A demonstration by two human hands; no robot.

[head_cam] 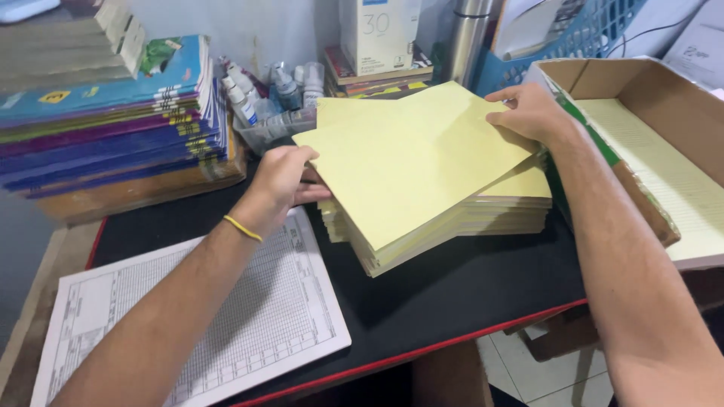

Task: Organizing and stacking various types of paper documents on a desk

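Note:
A thick bundle of pale yellow sheets [407, 169] is lifted and turned askew above a lower yellow stack [513, 207] on the black desk [452, 294]. My left hand [279, 181], with a yellow band at the wrist, grips the bundle's left edge, fingers tucked under it. My right hand [528, 113] holds the bundle's far right corner, thumb on top.
A white printed grid form [264, 316] lies at the front left under my left forearm. A pile of coloured books [113, 128] stands at the left. Small bottles [271, 94] sit behind. An open cardboard box [648, 113] with lined yellow paper is on the right.

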